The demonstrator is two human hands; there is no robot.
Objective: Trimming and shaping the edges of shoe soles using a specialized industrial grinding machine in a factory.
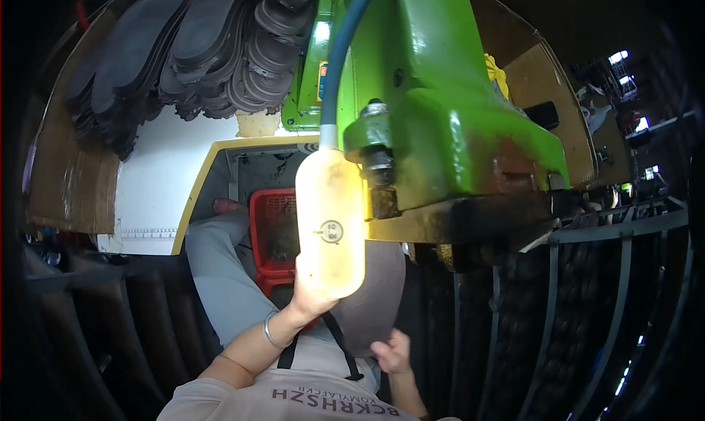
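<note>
A dark grey-brown shoe sole (373, 300) hangs below the green machine's head, its lower end at my right hand (394, 351). The thumb and fingers of that hand are closed on the sole's edge. My left hand (312, 298), with a bangle on its wrist, is raised beside the sole's upper part. A glowing oblong lamp (330, 263) covers most of its fingers, so what they hold is hidden. The green machine (455, 105) carries a dark metal working part (463, 219) above the sole.
Stacks of dark soles (213, 46) lie at the back left on a white table (150, 175), near a cardboard box (81, 164). A red basket (258, 223) stands below the table opening. Another cardboard box (547, 76) and metal racks (624, 267) are on the right.
</note>
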